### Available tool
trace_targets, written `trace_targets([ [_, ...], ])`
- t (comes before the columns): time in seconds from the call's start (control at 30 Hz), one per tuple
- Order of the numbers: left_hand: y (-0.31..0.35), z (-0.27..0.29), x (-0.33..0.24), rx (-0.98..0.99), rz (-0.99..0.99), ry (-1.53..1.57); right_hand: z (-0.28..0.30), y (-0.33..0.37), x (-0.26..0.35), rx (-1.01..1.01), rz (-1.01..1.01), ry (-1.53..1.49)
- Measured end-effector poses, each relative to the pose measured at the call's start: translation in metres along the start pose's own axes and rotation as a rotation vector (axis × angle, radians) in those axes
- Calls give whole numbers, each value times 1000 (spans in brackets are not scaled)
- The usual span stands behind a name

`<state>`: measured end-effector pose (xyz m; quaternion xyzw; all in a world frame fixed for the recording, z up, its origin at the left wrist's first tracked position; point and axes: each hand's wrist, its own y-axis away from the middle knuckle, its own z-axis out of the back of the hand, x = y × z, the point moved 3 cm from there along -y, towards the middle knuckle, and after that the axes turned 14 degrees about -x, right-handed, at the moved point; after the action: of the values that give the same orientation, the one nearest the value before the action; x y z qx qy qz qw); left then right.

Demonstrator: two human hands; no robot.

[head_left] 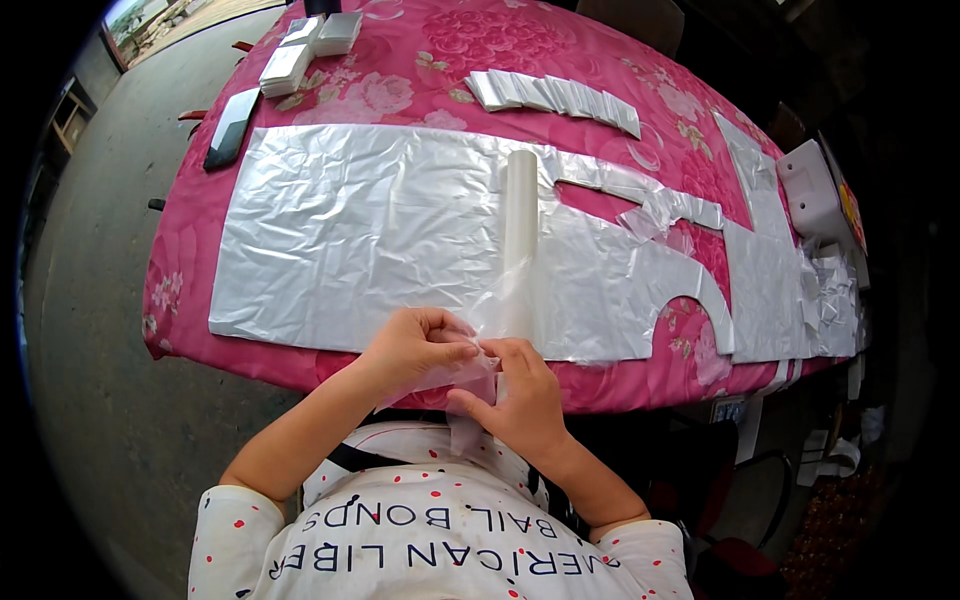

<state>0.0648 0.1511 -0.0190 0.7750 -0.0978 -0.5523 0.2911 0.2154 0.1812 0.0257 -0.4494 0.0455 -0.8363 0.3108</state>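
My left hand (412,348) and my right hand (522,398) meet at the table's front edge, fingers closed on thin clear plastic film (468,378). Part of that film hangs below my hands in front of my shirt. Beyond them, a whitish translucent roll (521,195) of plastic lies lengthwise away from me, and loose film (512,300) stretches from it toward my fingertips. Under the roll, a flat stack of silvery-white plastic bags (330,220) with cut-out handles lies across the table.
A pink floral tablecloth (190,270) covers the table. Small folded plastic packets (550,95) fan out at the far side. More stacked packets (288,68) and a dark phone (232,130) sit at the far left. On the right are another bag stack (765,290), crumpled plastic (830,285) and a white box (815,190).
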Motion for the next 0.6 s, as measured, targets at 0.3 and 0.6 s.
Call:
trace_targets([
  [0.3, -9, 0, 10, -11, -86, 2, 14, -4, -33, -52, -349, -328],
  [0.6, -16, 3, 12, -13, -83, -44, 181, -32, -210, -503, -533, -354],
])
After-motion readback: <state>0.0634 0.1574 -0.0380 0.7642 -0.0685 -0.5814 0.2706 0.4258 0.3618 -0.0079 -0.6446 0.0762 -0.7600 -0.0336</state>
